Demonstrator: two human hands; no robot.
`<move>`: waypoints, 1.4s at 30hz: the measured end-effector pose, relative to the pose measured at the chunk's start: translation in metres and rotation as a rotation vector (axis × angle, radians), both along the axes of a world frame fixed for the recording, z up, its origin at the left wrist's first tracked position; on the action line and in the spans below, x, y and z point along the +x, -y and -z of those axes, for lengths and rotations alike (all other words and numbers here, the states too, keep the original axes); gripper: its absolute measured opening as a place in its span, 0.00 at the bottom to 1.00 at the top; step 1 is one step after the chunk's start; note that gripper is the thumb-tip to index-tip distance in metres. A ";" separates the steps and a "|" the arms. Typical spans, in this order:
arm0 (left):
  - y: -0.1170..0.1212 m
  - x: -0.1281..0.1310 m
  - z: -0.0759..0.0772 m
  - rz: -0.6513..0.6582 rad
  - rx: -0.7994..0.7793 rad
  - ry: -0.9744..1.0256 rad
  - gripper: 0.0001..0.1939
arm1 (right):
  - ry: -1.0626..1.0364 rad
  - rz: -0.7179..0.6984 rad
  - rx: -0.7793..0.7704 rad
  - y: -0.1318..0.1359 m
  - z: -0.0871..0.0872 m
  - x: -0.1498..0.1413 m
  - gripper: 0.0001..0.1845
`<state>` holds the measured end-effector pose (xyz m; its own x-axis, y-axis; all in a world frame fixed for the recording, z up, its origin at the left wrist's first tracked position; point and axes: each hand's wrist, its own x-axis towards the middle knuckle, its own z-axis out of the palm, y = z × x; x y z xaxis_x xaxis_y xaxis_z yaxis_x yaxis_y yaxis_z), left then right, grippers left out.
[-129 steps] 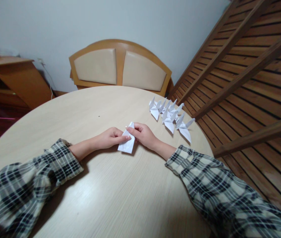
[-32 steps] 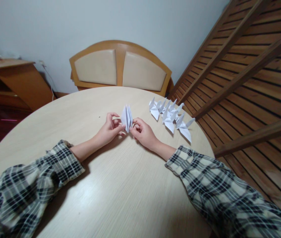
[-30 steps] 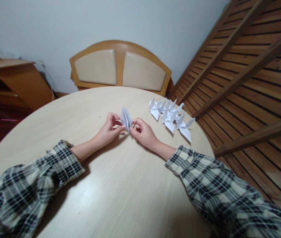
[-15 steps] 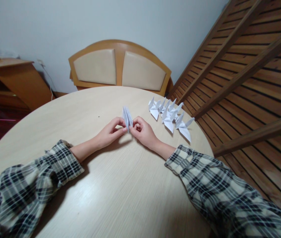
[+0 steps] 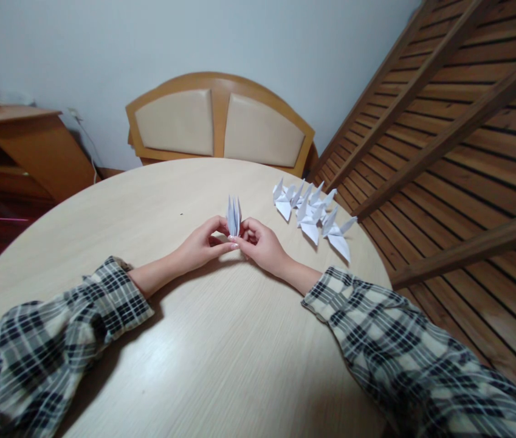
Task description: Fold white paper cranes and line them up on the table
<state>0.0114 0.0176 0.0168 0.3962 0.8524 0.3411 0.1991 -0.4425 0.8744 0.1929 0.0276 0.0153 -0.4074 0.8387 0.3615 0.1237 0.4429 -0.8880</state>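
Note:
A small piece of folded white paper [image 5: 234, 217] stands upright above the middle of the table, its pointed layers facing up. My left hand [image 5: 205, 244] pinches it from the left, thumb and fingers closed on its lower part. From the right, my right hand [image 5: 261, 244] is closed on the same paper, its thumb meeting the left thumb at the bottom edge. The fingertips behind the paper are partly hidden. Several white origami cranes [image 5: 309, 229] stand in a cluster to the right of my right hand.
The round pale wooden table [image 5: 185, 371] lies under my forearms. Beyond its far edge stands a wooden headboard [image 5: 218, 115] with two cream panels. A slatted wooden partition [image 5: 458, 152] rises along the right. At the left is a brown wooden desk [image 5: 43, 146].
The folded paper has turned from a slight tilt to upright, and its layers show more from the front. My thumbs have come together at its bottom edge. The cranes have not moved.

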 end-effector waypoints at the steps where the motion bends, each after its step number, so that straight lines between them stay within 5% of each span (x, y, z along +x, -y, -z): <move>1: 0.000 0.000 0.000 0.000 -0.006 0.003 0.15 | -0.011 -0.004 -0.001 0.000 0.000 0.000 0.14; 10: -0.001 0.000 0.000 -0.014 -0.027 0.026 0.15 | 0.010 0.046 0.067 -0.002 0.000 0.000 0.12; 22: -0.005 -0.002 0.004 0.014 -0.152 0.156 0.13 | -0.137 0.002 -0.152 -0.001 0.000 0.001 0.12; 30: -0.007 -0.001 0.004 -0.026 -0.193 0.253 0.09 | -0.102 0.014 -0.160 -0.003 0.001 0.001 0.12; 36: -0.007 -0.001 0.002 -0.043 -0.158 0.254 0.08 | -0.053 0.110 -0.011 -0.006 0.002 -0.001 0.16; 42: -0.009 -0.001 0.002 -0.036 -0.153 0.244 0.08 | 0.043 0.105 0.116 -0.009 0.004 0.002 0.09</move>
<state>0.0100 0.0262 0.0148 0.2870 0.9133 0.2891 -0.0128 -0.2981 0.9544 0.1950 0.0366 0.0114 -0.3367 0.8311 0.4426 0.2119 0.5249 -0.8244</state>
